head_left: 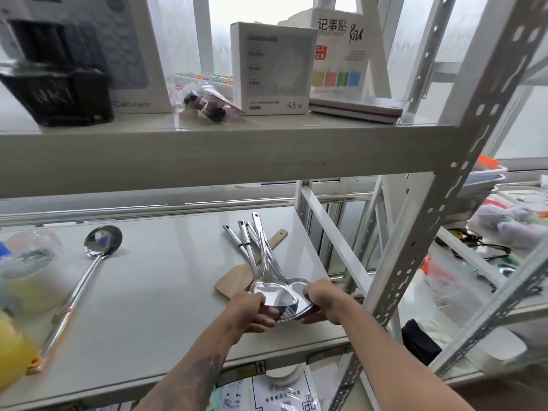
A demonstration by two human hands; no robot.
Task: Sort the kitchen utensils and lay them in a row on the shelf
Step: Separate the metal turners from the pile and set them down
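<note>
Several steel spoons [277,292] lie bunched on the right part of the shelf [154,292], bowls toward me and handles fanning away. My left hand [252,311] grips the bowls from the left. My right hand [321,299] grips them from the right. Under the bunch lies a wooden spatula [234,280], its handle pointing to the back right. A long steel ladle [95,256] lies alone on the shelf's left part, bowl at the back, orange-tipped handle toward me.
A clear bag and yellow things [23,277] crowd the shelf's left end. The upper shelf [207,152] carries boxes, a black holder and a small bag. A perforated upright post [439,203] stands right of my hands. Clutter lies beyond the rack at right.
</note>
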